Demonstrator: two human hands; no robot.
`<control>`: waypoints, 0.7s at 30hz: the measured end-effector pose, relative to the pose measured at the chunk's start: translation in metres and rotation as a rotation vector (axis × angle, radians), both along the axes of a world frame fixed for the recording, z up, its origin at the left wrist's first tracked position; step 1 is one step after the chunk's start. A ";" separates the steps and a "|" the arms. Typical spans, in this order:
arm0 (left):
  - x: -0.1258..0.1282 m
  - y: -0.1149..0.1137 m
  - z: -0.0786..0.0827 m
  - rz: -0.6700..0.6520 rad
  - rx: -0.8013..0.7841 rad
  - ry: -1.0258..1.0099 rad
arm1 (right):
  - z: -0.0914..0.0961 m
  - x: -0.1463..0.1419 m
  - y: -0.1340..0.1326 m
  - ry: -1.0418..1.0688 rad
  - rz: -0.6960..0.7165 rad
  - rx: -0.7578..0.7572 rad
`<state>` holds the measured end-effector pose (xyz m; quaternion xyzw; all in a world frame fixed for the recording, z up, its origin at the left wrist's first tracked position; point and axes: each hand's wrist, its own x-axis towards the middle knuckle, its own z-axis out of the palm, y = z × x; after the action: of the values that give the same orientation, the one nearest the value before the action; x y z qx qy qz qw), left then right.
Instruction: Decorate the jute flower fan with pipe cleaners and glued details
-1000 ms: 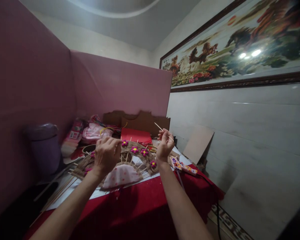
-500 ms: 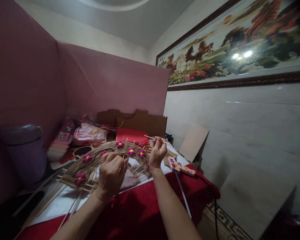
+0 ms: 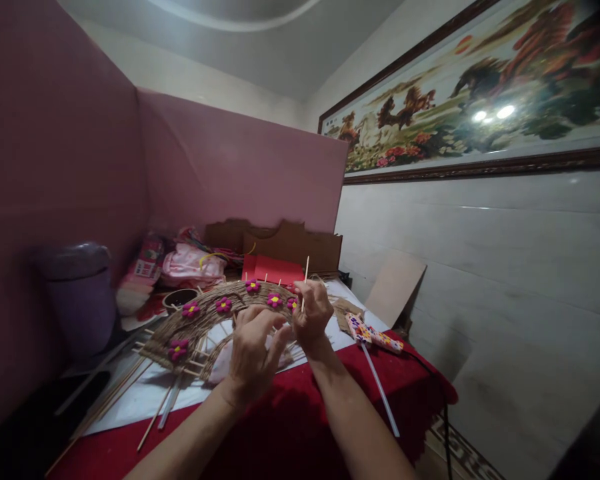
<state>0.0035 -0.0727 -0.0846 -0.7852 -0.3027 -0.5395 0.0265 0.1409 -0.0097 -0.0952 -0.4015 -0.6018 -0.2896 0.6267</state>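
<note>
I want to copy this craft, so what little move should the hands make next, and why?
Maybe bring the stick in the right hand down to the arch: it's pinched pointing up, the hand is by the arch's right end, and other sticks already poke from its outer edge.

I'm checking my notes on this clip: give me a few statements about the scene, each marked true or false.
1. The right hand holds a stick. True.
2. That stick is level. False: it points upward.
3. Purple flowers sit on the arch. True.
4. Their centres are blue. False: they are yellow.
5. The glue gun lies to the right of the arch. True.
6. It is plain black. False: it has a colourful pattern.
</note>
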 end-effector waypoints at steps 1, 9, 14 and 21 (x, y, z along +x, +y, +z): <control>0.002 0.000 0.000 -0.013 -0.052 -0.026 | 0.000 -0.003 -0.002 -0.048 -0.028 0.007; 0.004 0.004 0.002 -0.173 -0.433 -0.227 | 0.004 -0.014 -0.015 -0.280 -0.033 0.078; 0.005 0.002 0.004 -0.219 -0.562 -0.304 | 0.004 -0.005 -0.013 -0.312 0.051 0.057; 0.005 0.006 0.004 -0.155 -0.555 -0.278 | 0.002 -0.007 -0.006 -0.331 -0.033 0.056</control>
<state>0.0086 -0.0666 -0.0802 -0.7019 -0.3783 -0.5389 -0.2715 0.1340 -0.0157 -0.0930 -0.3404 -0.6818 -0.3790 0.5250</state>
